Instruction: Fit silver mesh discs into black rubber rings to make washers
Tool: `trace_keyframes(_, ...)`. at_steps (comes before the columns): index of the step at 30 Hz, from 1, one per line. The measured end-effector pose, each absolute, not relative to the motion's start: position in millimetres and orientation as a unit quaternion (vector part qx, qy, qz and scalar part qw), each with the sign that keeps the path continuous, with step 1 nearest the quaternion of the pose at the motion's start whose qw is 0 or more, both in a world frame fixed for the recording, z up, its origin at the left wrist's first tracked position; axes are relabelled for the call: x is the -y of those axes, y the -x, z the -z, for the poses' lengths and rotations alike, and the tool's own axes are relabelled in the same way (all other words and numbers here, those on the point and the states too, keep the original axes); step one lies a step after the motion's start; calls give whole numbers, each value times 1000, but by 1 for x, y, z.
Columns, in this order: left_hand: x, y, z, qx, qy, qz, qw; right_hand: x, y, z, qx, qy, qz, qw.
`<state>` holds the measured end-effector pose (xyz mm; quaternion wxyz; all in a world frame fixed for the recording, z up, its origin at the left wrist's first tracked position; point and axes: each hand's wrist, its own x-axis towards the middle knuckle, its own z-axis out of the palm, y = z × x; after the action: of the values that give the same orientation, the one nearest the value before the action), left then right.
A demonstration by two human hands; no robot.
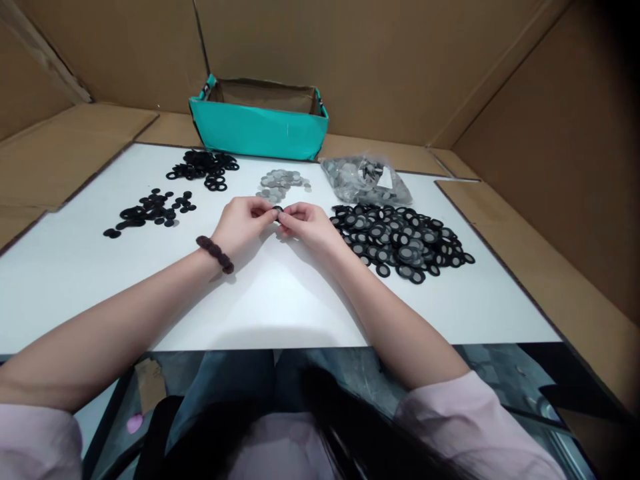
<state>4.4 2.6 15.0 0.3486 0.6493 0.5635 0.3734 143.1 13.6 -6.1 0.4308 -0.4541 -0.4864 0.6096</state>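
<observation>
A small black ring sits pinched between the fingertips of the left hand and the right hand, just above the white counter. It is round and dark, mostly hidden by the fingers, so its tilt cannot be told.

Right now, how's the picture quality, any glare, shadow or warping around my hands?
Head view: soft even light, no harsh glare on the white table; faint shadows under the left hand and right hand; wide-angle bending at the edges; the small black ring between them is too tiny to resolve.
</observation>
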Motion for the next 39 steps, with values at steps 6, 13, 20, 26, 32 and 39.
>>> trace_keyframes(6,-4,-4,-15,-546,-630,-381,400,-14,-144,4,561,444,-574,398)
trace_keyframes(13,-7,-1,-22,-541,-682,-304,387,-14,-149,3,658,415,-474,413)
trace_keyframes(20,-6,-2,-15,-546,-663,-329,393,-15,-151,4,642,433,-474,420)
trace_keyframes(26,-6,-4,-12,-560,-681,-325,343,-13,-148,4,651,457,-419,438)
trace_keyframes(32,-5,-10,-4,-563,-652,-383,333,-12,-141,11,578,438,-503,469)
trace_keyframes(39,-4,-5,-13,-563,-708,-334,267,-13,-142,8,561,434,-553,438)
